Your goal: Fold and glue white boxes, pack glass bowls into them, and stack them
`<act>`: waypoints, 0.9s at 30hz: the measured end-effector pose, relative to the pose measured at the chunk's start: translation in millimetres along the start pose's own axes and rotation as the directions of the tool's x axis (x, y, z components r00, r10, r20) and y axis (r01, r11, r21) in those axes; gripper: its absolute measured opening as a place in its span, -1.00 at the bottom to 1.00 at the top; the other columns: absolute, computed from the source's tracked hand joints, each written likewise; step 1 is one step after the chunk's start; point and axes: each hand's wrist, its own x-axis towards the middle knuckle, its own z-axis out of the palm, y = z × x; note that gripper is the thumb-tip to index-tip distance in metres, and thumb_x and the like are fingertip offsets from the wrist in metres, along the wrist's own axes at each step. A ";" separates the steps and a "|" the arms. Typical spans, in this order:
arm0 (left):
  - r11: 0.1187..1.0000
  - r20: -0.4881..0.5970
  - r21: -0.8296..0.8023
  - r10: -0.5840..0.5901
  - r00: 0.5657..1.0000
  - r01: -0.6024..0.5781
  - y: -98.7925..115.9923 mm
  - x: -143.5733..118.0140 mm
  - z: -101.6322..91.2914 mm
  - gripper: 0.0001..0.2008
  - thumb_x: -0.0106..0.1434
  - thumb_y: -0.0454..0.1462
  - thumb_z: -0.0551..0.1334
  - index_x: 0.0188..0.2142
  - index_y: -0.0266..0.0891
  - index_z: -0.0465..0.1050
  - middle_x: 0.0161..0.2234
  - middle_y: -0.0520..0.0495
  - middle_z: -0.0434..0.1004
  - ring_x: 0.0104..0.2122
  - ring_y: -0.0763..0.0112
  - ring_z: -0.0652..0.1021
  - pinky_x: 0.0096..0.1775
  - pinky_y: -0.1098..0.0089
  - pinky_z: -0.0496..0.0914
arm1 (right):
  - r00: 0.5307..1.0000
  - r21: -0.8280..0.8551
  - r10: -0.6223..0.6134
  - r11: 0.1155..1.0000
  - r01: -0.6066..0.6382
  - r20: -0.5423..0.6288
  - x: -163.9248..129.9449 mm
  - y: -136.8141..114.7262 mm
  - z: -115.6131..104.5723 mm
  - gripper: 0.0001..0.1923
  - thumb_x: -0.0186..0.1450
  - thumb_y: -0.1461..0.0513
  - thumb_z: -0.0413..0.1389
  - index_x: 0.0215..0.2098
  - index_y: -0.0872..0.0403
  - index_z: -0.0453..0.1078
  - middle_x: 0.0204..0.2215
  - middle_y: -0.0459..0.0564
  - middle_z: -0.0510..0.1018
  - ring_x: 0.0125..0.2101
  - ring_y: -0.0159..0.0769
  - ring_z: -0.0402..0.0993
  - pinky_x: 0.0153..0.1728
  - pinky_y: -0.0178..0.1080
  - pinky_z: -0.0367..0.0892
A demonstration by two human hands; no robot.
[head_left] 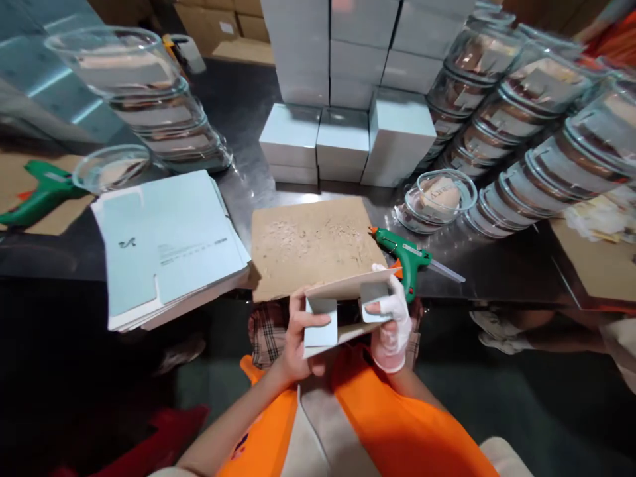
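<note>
Between my two hands I hold a partly folded cardboard box (348, 286), pale on its flaps and greyish-brown inside. My left hand (301, 334) grips its left end, a finger lying over the left flap (322, 324). On the other end is my right hand (395, 324), which wears a white glove with bare fingertips showing; it pinches the right flap (372, 295). Just beyond the box lies a brown cardboard sheet (311, 242) spotted with dried residue. A green glue gun (405, 255) with a clear glue stick rests right of that sheet, close to my right hand.
Flat printed box blanks (169, 245) are stacked at left. Another green glue gun (47, 189) lies beyond them. Clear round containers (149, 99) stand in stacks at left and right (536, 152). White boxes (342, 139) are piled at the back. The dark table's front edge runs before me.
</note>
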 end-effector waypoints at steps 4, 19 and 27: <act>0.987 -0.106 -0.142 0.061 0.992 -0.076 16.9 15.3 1.6 -0.41 0.40 0.23 0.19 0.24 0.03 0.24 0.18 -0.32 0.44 0.22 -0.06 0.56 0.15 -0.16 0.50 | 0.961 0.158 -0.021 0.985 0.067 -0.275 2.6 -9.2 16.7 -0.54 0.33 0.07 0.21 0.14 -0.10 0.23 0.17 0.13 0.51 0.10 -0.06 0.58 0.19 0.07 0.45; 0.988 -0.142 0.132 0.100 0.985 -0.081 -11.7 22.0 -47.5 -0.71 0.29 -0.02 0.47 -0.14 -0.14 0.68 -0.14 -0.14 0.71 -0.11 0.18 0.70 -0.09 0.27 0.60 | 0.851 -0.701 0.490 0.541 -0.465 -0.186 108.1 -12.7 -95.9 -0.66 0.04 0.03 0.42 -0.36 0.05 0.52 -0.30 0.15 0.69 -0.14 0.11 0.64 -0.11 -0.05 0.47; 0.995 -0.213 0.079 -0.040 0.976 0.058 -10.9 26.4 -52.0 -0.66 0.32 0.04 0.42 -0.14 -0.17 0.65 -0.17 -0.11 0.69 -0.15 0.23 0.68 -0.13 0.28 0.59 | 0.882 -0.108 0.444 0.880 -0.463 -0.160 96.3 -8.9 -91.0 -0.58 -0.01 -0.05 0.32 -0.36 0.01 0.37 -0.53 -0.06 0.61 -0.54 -0.25 0.56 -0.47 -0.22 0.51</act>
